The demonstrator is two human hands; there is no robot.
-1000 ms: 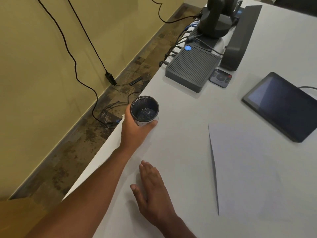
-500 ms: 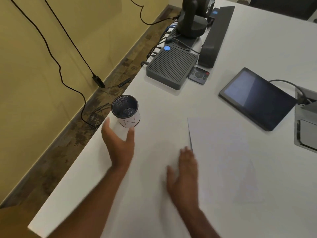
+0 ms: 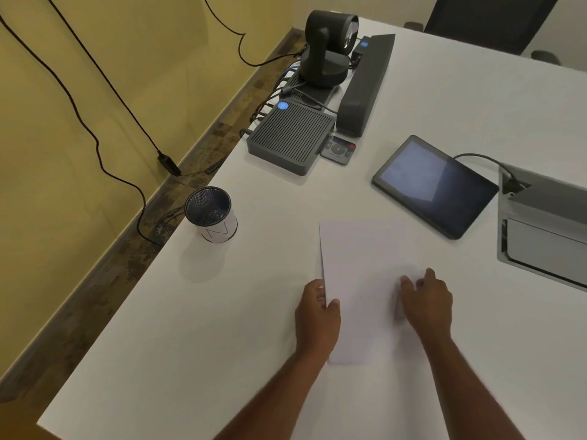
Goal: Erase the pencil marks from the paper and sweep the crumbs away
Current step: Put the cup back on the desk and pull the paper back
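Two hands on paper [image 3: 359, 265] — left hand [image 3: 317, 315] grip pinching its edge; right hand [image 3: 427, 300] grip unclear — no legible writing.

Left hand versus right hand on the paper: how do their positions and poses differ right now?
The left hand sits at the paper's left edge, thumb on top of the sheet, seeming to pinch it. The right hand lies further in on the sheet, fingers curled downward; whether it holds anything cannot be seen. Both are bare and touch the paper near its close end.

Mesh cup [image 3: 212, 214] nr table [image 3: 190, 344] edge; tablet [image 3: 435, 185], remote [image 3: 338, 149], ribbed box [image 3: 290, 138] farther back.
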